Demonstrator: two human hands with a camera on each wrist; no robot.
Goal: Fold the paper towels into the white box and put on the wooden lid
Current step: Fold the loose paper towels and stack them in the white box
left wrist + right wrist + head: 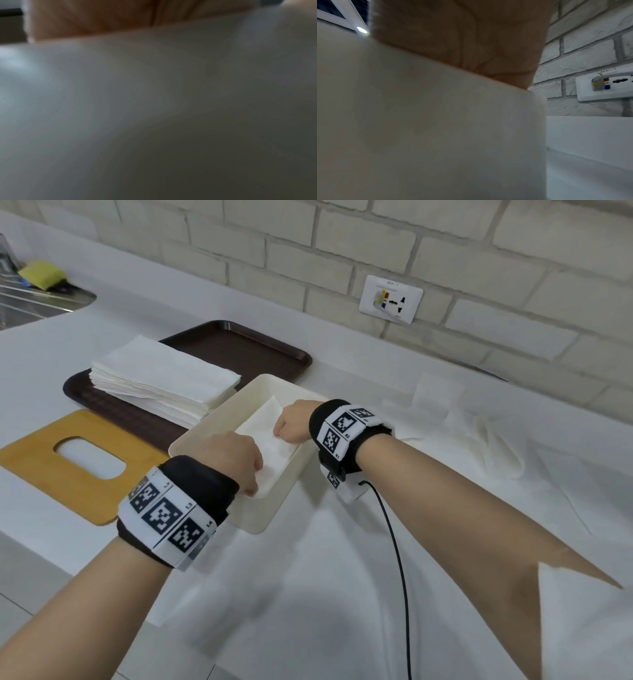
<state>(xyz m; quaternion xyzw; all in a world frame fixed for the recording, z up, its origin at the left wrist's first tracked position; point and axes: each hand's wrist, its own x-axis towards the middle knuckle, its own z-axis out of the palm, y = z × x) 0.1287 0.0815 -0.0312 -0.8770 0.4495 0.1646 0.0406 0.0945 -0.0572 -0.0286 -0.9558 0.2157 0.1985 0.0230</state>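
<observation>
The white box (209, 426) stands open in the middle of the counter with a folded paper towel (270, 440) lying in it. My left hand (255, 477) reaches over the near rim, its fingers curled down on the towel's near end. At the far side my right hand (279, 431) curls its fingers on the towel's other end. The fingertips are hidden in the box. The wooden lid (44, 470), with an oval slot, lies flat to the left. Both wrist views show only the box wall (154, 108) (419, 121) and the heel of a hand (102, 17) (462, 33).
A stack of paper towels (164, 378) sits on a brown tray (246, 347) behind the box. Loose unfolded towels (479, 446) spread over the counter to the right. A black cable (397, 559) runs from my right wrist. A wall socket (390, 299) and a sink (34, 299) are further off.
</observation>
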